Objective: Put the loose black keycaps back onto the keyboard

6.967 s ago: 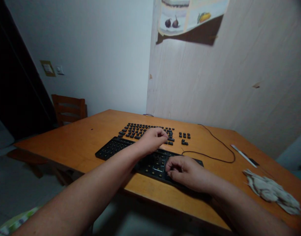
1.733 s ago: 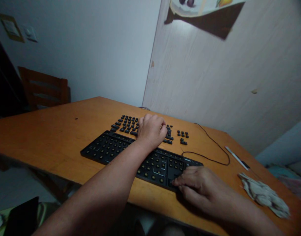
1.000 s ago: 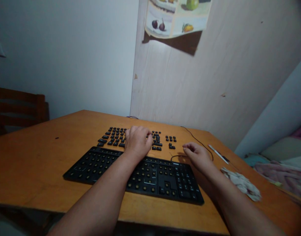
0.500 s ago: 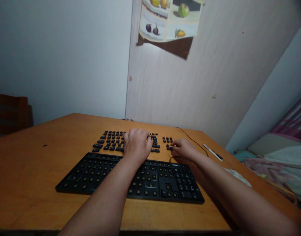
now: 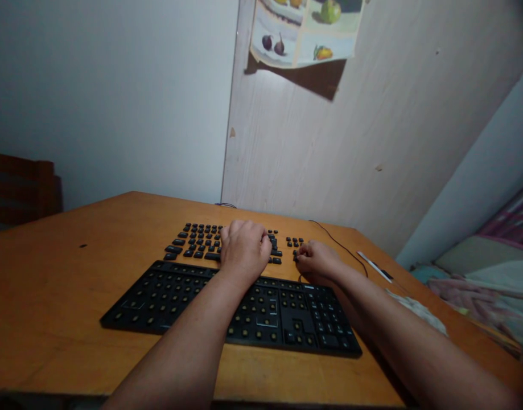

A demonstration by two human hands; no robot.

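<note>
My left hand (image 5: 245,246) is over the middle of the loose black keycaps (image 5: 200,246), back of the hand up. Its fingers bend down out of sight, so what they hold is hidden. My right hand (image 5: 316,256) reaches in from the right, fingers pinched together at a small keycap (image 5: 295,255) in the arrow-key group. Nearer to me lies a black keyboard (image 5: 287,319), partly covered by my left forearm. Most of its key positions are bare, showing small yellowish stems, while the number pad (image 5: 329,322) at its right end still carries keys.
A thin dark cable (image 5: 340,245) runs across the wooden table (image 5: 52,319). To the right are a white strip (image 5: 374,266) and a crumpled pale cloth (image 5: 417,310). One small dark piece (image 5: 83,246) lies at left. A wooden chair (image 5: 22,188) stands beyond.
The view has shifted slightly, so the scene sits a little further right. My right fingers have curled in more at the arrow-key caps. My left hand stays over the keycaps.
</note>
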